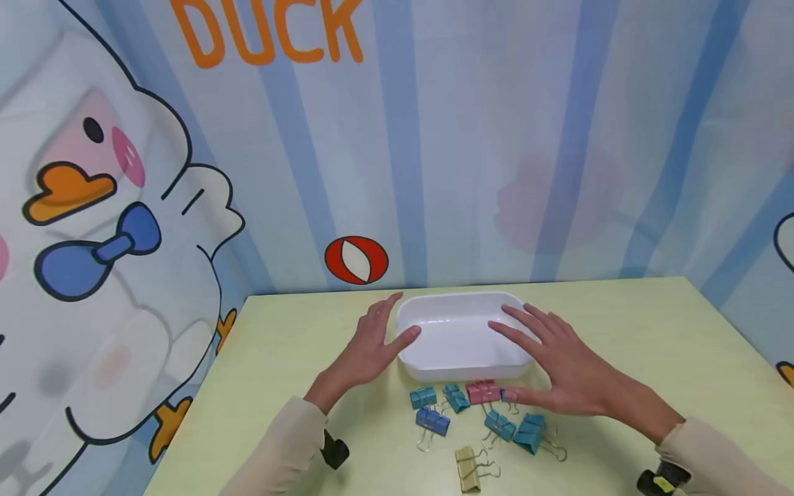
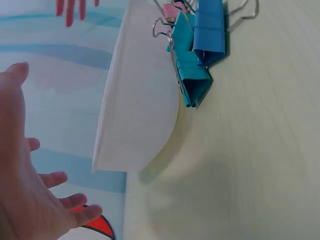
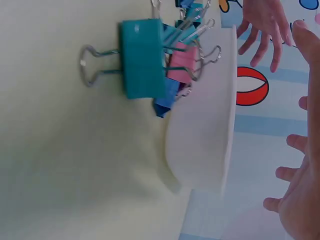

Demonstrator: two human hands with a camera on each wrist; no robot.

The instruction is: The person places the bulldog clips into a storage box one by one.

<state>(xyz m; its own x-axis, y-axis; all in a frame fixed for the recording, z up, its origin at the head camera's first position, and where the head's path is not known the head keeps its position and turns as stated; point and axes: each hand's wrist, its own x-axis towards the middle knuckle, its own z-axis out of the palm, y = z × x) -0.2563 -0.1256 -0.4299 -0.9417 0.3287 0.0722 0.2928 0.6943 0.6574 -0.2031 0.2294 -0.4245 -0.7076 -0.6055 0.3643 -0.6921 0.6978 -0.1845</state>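
A white rectangular tray (image 1: 465, 368) stands on the table, its inside bare. My left hand (image 1: 371, 344) hovers at the tray's left side, fingers spread and holding nothing. Over the right side of the tray hangs my right hand (image 1: 561, 362), also spread and holding nothing. Several binder clips lie in front of the tray: a pink one (image 1: 482, 393), a dark blue one (image 1: 433, 421), a yellow one (image 1: 468, 470), and teal ones, the largest (image 1: 530, 433) lying at the right. Another blue clip (image 3: 166, 96) is partly hidden by my right thumb in the head view.
The pale yellow table (image 1: 298, 331) ends at a printed cloth backdrop (image 1: 459, 138) with a duck figure (image 1: 180, 331) on the left. Dark bands with small devices sit at both wrists, the left device (image 1: 335, 450) over the sleeve's edge.
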